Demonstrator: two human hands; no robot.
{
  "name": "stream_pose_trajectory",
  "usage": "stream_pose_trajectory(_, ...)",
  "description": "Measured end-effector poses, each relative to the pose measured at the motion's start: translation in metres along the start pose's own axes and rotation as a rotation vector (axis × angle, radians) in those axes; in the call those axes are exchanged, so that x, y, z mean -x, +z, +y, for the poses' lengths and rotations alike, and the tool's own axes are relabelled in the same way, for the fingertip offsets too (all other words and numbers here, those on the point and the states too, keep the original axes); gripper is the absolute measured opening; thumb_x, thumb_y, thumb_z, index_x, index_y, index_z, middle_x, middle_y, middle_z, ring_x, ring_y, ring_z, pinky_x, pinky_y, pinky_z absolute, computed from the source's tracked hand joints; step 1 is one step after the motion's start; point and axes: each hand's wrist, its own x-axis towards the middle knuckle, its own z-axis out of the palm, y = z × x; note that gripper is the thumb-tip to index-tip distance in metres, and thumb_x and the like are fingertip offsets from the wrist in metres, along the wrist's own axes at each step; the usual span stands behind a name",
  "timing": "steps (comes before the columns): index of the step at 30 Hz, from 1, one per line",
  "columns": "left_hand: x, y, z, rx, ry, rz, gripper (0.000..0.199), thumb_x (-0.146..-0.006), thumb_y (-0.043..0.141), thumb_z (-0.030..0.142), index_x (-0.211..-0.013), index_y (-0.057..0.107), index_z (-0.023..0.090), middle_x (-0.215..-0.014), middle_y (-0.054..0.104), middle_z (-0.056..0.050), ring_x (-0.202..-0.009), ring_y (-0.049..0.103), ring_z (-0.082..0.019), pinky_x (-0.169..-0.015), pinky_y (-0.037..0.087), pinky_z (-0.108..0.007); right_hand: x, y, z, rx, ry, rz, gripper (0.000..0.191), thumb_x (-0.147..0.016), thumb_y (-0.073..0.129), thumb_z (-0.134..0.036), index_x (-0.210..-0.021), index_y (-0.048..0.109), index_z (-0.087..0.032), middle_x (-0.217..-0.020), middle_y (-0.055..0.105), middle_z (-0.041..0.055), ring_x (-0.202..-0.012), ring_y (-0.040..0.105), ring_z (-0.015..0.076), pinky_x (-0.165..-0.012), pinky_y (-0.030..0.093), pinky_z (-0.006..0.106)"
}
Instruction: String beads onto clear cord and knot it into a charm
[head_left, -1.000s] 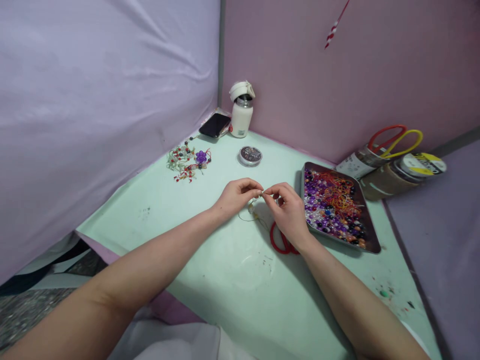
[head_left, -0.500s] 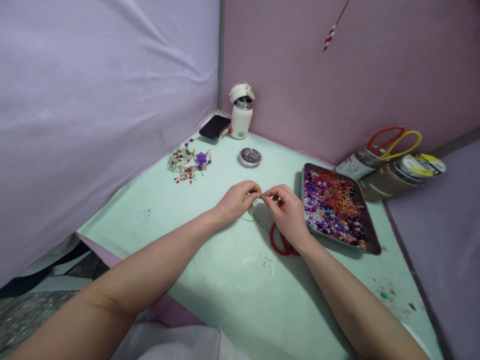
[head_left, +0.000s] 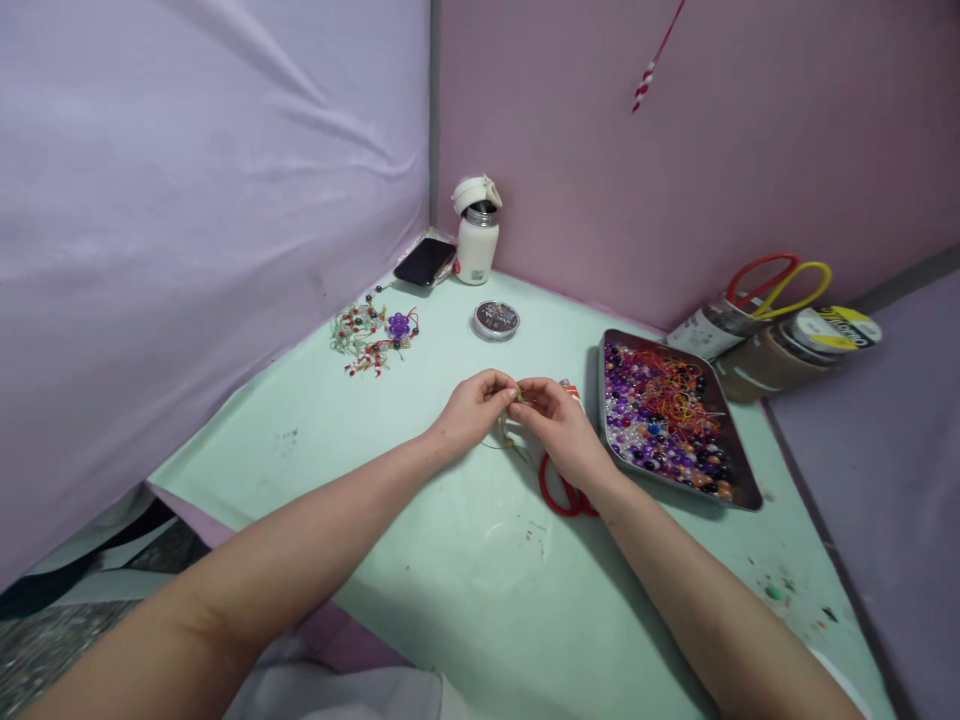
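Over the middle of the pale green table, my left hand (head_left: 477, 408) pinches a thin greenish cord (head_left: 507, 437), with fingertips close to those of my right hand. My right hand (head_left: 559, 425) is also closed on the cord, thumb and forefinger together. Loose cord ends hang below the fingers onto the table. Red-handled scissors (head_left: 555, 492) lie under my right wrist, their blades hidden. Part of a red and white object (head_left: 573, 393) shows behind my right hand. To the right, a metal tray (head_left: 742, 480) holds purple, clear, black and orange beads and tangled red and orange cords.
A round container (head_left: 496, 320), an open white bottle (head_left: 477, 245) and a phone (head_left: 426, 261) stand or lie at the back. Finished-looking beaded strings (head_left: 367, 335) lie back left. Jars (head_left: 780, 358) and more scissors (head_left: 780, 285) are at right.
My fingertips have drawn closer together and sit slightly lower in view. The red and white object behind my right hand has come into sight. The camera view has shifted slightly.
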Motion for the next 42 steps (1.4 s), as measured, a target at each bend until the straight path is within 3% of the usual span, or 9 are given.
stream_pose_trajectory(10,-0.001,-0.0021,-0.0031,-0.082,0.1,0.06,0.005,-0.081,0.053,0.021,-0.081,0.056,0.017,-0.076,0.059,0.0,-0.073,0.056,-0.013,-0.072,0.043,-0.027,-0.0037,-0.0064,0.0021,0.04,0.053,0.007,0.021,-0.074,0.07,-0.035,-0.084,0.059,-0.019,-0.076,0.062,-0.0005,-0.07,0.057,0.0137,-0.067,0.045,0.028)
stream_pose_trajectory(18,-0.002,-0.0031,-0.0055,-0.106,0.105,0.095,0.007,-0.082,0.054,0.022,-0.084,0.058,0.017,-0.084,0.06,-0.002,-0.082,0.055,-0.015,-0.078,0.042,-0.028,-0.0034,-0.0057,-0.0003,0.023,-0.014,-0.02,0.016,-0.077,0.066,-0.035,-0.076,0.059,-0.02,-0.087,0.064,0.0009,-0.084,0.055,0.0153,-0.08,0.041,0.029)
stream_pose_trajectory(23,-0.0013,-0.0025,-0.0048,-0.084,0.101,0.088,0.006,-0.081,0.056,0.022,-0.083,0.059,0.017,-0.085,0.059,-0.002,-0.084,0.054,-0.015,-0.08,0.042,-0.029,-0.0035,-0.0036,0.0015,-0.127,0.065,-0.073,0.007,-0.077,0.061,-0.027,-0.075,0.058,-0.021,-0.073,0.061,-0.0015,-0.073,0.054,0.0142,-0.074,0.04,0.029)
stream_pose_trajectory(29,-0.0025,-0.0016,-0.009,-0.099,0.1,0.095,0.006,-0.081,0.056,0.021,-0.083,0.059,0.016,-0.088,0.059,-0.003,-0.088,0.053,-0.016,-0.084,0.04,-0.029,-0.0045,-0.0053,0.0025,-0.082,0.102,-0.017,0.014,-0.077,0.063,-0.033,-0.075,0.059,-0.02,-0.068,0.055,-0.0029,-0.066,0.047,0.0125,-0.064,0.034,0.027)
stream_pose_trajectory(42,-0.0019,-0.0012,-0.0082,-0.102,0.124,0.118,0.006,-0.082,0.056,0.021,-0.083,0.058,0.016,-0.087,0.058,-0.003,-0.085,0.052,-0.015,-0.083,0.04,-0.029,-0.0018,0.0,-0.001,-0.072,0.123,0.123,0.025,-0.069,0.073,-0.042,-0.076,0.064,-0.019,-0.065,0.053,-0.0044,-0.059,0.04,0.011,-0.059,0.03,0.026)
